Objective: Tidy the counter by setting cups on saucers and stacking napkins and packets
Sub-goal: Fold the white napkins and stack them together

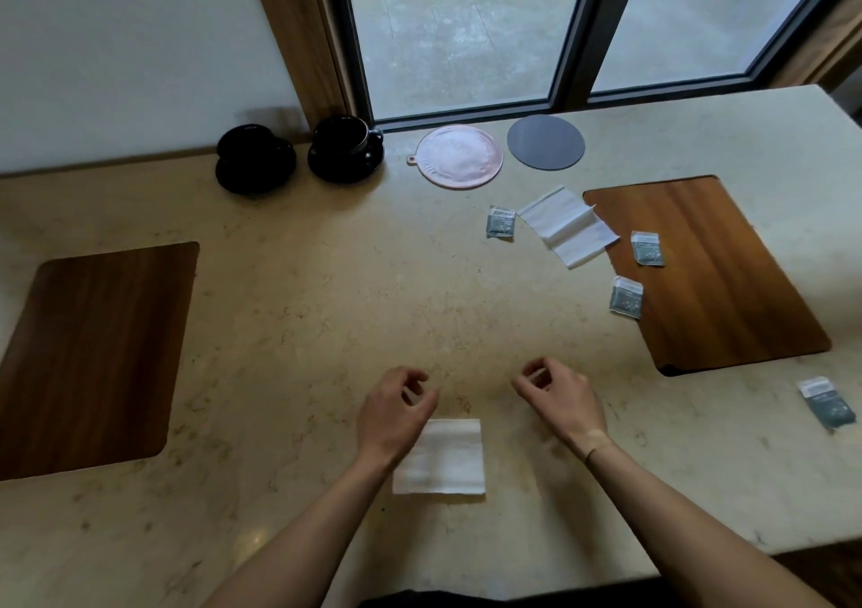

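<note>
Pale marble stretches before us as the surface [326, 304], backed by a white wall on the left and a dark-framed window [466, 33] straight ahead. We hold both hands low over the near middle of it. Our left hand [396, 409] hovers with loosely curled fingers and nothing in it, its wrist passing over the upper left corner of a folded white napkin [443, 460] that lies flat close to us. Our right hand [557, 395] is likewise half curled and empty, a little to the right of that napkin and not touching it.

At the far left, near the wall, two black cups sit on black saucers: the left cup [249, 141] on its saucer [255, 171], and the right cup [343, 136] on its saucer [345, 162] just beside it. Further right lie a pink round mat [459, 156] and a grey round mat [545, 142].

A second napkin [566, 227], partly unfolded, lies at the left edge of the wooden board [718, 271] on the right. One grey-green packet [500, 222] rests just left of this napkin, two more [647, 247] [626, 297] lie on the board's left side, and a fourth packet [826, 403] sits alone near the right edge. Another wooden board [93, 351] lies at the far left.
</note>
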`<act>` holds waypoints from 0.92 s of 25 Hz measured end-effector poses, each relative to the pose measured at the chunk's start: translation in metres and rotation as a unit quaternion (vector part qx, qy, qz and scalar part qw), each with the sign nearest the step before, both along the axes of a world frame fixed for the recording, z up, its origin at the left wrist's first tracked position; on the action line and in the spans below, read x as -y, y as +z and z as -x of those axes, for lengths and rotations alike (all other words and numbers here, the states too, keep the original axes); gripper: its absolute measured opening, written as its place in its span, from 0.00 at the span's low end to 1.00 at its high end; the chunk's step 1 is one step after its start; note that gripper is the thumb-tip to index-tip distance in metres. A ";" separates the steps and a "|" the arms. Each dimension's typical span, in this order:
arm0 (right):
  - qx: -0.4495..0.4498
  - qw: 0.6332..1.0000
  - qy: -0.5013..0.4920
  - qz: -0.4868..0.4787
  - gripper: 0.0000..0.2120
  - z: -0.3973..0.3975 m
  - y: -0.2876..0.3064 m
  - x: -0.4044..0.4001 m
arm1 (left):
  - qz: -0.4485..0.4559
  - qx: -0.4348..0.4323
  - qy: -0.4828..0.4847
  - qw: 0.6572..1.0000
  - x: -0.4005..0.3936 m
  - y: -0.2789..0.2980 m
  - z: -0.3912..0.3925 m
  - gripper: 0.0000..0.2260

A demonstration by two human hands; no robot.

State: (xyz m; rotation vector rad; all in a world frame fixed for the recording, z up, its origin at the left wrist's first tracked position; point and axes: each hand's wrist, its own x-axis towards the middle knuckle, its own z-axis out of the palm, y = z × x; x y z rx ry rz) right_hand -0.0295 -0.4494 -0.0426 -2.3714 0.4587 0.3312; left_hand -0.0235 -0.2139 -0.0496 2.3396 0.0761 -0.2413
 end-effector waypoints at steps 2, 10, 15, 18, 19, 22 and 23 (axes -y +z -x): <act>0.010 1.000 0.020 0.006 0.12 -0.019 0.005 0.024 | 0.003 0.007 -0.006 1.000 0.023 0.006 -0.018 0.09; 0.036 0.992 0.102 0.062 0.17 -0.107 0.021 0.127 | -0.028 0.008 0.019 0.999 0.115 0.004 -0.088 0.12; 0.067 0.987 0.133 0.065 0.19 -0.173 0.011 0.168 | -0.102 0.035 0.014 0.994 0.159 -0.004 -0.134 0.13; 0.139 0.975 0.141 0.102 0.22 -0.210 0.001 0.179 | -0.134 0.070 0.001 0.989 0.186 -0.008 -0.167 0.15; 0.156 0.968 0.152 0.122 0.23 -0.220 -0.003 0.182 | -0.145 0.079 -0.007 0.986 0.193 -0.009 -0.176 0.15; 0.153 0.959 0.177 0.160 0.27 -0.251 -0.011 0.193 | -0.181 0.095 -0.028 0.979 0.216 -0.013 -0.203 0.15; 0.136 0.958 0.187 0.167 0.27 -0.260 -0.014 0.196 | -0.185 0.098 -0.032 0.977 0.222 -0.014 -0.209 0.16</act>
